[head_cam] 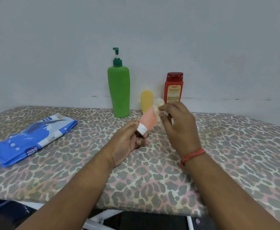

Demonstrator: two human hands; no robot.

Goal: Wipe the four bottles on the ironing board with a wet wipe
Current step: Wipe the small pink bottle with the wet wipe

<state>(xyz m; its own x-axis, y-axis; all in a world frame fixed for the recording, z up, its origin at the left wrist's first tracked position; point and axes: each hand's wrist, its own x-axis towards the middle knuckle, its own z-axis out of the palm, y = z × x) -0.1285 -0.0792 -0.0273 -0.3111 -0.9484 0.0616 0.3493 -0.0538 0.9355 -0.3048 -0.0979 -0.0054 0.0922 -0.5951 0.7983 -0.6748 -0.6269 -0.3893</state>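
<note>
The left hand [127, 140] grips a pink tube [148, 119] by its white cap above mid ironing board [219, 163]. The right hand [179, 125] pinches a wet wipe [159, 105] against the tube's far end. Green bottle [118, 90], yellow bottle [146, 100] and red bottle [173, 87] stand along the far edge; the wipes pack [33, 138] lies left.

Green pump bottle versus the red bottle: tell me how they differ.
The green pump bottle is taller; the red bottle is shorter and squatter. The green pump bottle is topped by a dark green pump nozzle; the red bottle has a flat dark red cap. The red bottle shows a printed yellow label; the green pump bottle's visible side is plain. Both stand upright at the ironing board's far edge, untouched by either hand.
</note>
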